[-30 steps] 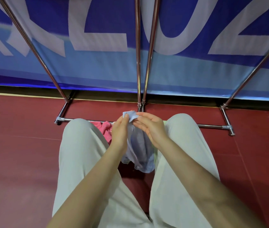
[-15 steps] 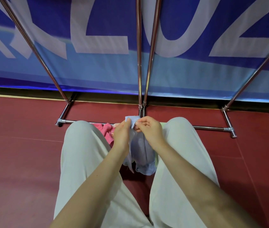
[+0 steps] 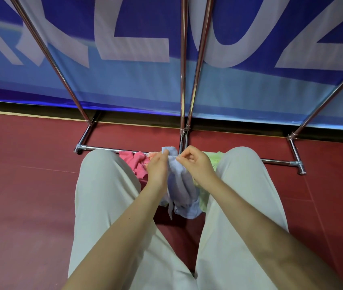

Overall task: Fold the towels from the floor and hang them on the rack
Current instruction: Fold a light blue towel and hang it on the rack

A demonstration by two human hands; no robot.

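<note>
A light blue towel [image 3: 182, 189] hangs bunched between my knees, its top edge held up by both hands. My left hand [image 3: 158, 168] pinches its upper left corner. My right hand [image 3: 197, 164] pinches the top edge just beside it, fingers curled. A pink towel [image 3: 138, 164] lies crumpled on the red floor behind my left knee, and a pale green towel [image 3: 210, 164] lies behind and under the blue one by my right knee. The chrome rack [image 3: 184, 80] stands right in front, its poles rising out of view.
My two legs in pale trousers [image 3: 107, 195] frame the towels. The rack's base bar [image 3: 279, 162] runs across the floor behind my knees. A blue banner with white letters [image 3: 124, 59] forms the wall behind. Red floor [image 3: 26, 195] spreads to both sides.
My right hand went from open beside the towel to pinching its top edge, and now slides slightly right along it. The towel hangs a little lower and more spread.
</note>
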